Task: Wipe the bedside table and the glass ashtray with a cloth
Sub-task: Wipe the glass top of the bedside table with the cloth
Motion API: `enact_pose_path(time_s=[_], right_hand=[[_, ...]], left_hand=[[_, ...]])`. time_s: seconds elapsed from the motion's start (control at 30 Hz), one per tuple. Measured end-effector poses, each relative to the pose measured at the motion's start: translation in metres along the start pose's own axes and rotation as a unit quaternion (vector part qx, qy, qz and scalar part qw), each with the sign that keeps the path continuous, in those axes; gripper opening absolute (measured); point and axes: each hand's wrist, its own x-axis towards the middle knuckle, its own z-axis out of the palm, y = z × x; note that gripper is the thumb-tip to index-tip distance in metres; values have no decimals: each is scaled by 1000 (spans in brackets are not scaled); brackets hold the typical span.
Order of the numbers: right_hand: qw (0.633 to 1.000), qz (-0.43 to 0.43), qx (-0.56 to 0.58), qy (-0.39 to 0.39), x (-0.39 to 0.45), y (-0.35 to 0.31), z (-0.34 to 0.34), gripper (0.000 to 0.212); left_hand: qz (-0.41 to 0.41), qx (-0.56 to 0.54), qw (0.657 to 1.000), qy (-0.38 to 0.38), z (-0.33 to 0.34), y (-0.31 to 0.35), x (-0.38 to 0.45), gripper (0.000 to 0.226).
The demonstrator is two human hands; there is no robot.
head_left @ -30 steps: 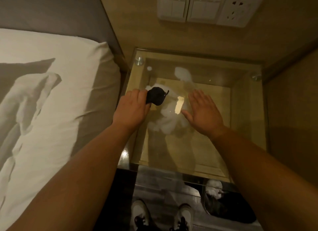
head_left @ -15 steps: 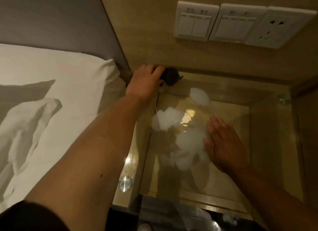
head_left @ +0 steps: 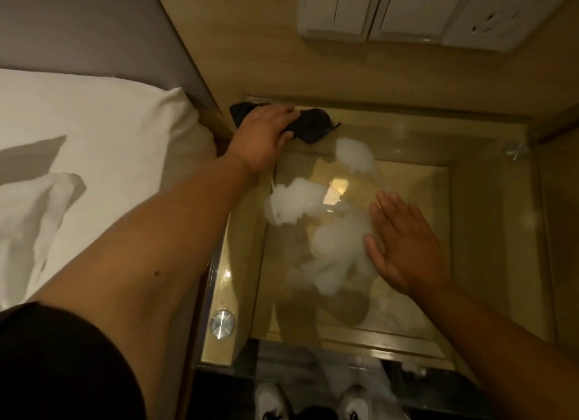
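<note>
Cloth [head_left: 308,126] now flatter under left hand [head_left: 263,137]

Cloth [head_left: 313,126] on table's [head_left: 470,144] far-left corner

- I'm looking down into a bedroom, and I'd say a hotel room by its fittings.
- On my left lies a bed [head_left: 78,144] made up in white linen, with a grey padded headboard [head_left: 94,28] behind it.
- Just beside the bed stands a glass-topped bedside worktop [head_left: 470,156] with round metal fixings [head_left: 221,323] at its corners.
- On the wood-panelled wall [head_left: 250,43] above it I see a row of white light switches [head_left: 338,9] and a power socket [head_left: 501,15].
</note>
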Motion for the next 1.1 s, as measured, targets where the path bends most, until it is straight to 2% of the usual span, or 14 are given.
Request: enact_pose_path(time_s=[0.37,0.57,0.87,1.0,1.1], right_hand=[[1000,-9,20,16,-3,1,5,66],[1000,-3,0,-9,0,3,6,72],[999,-8,29,-8,0,7,2,71],[998,60,28,-13,-9,20,-3,74],[995,91,39,-24,-12,22,-5,75]], left_hand=[[-7,1,1000,-2,15,64,-209,40],[-22,-2,1000,4,27,103,-300,41],[-10,27,999,19,34,127,-349,49],[-35,46,998,-21,30,140,-365,54],[-50,10,997,-56,16,143,-377,46]])
